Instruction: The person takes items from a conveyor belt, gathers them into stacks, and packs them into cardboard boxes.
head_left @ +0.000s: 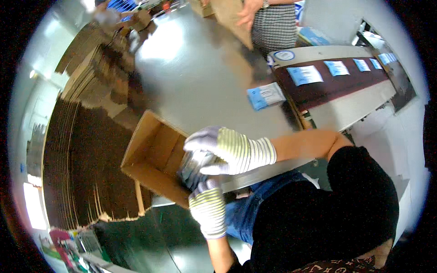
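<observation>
An open brown cardboard box (154,148) stands tilted on the grey worktop, its open side toward me. My right hand (223,150), in a white glove with yellow-green and grey stripes, curls its fingers round a bunch of silvery-blue packets (195,167) at the box's near opening. From below, my left hand (208,209), in a matching striped glove, grips the lower end of the same packets. Their count is hidden by the gloves and the box wall.
A lone blue-and-white packet (266,96) lies on the worktop (195,77) beside a dark conveyor belt (337,86). Several similar packets ride on the belt. Stacks of flattened cardboard (86,159) stand at left. Another person's hand (249,12) shows at the top.
</observation>
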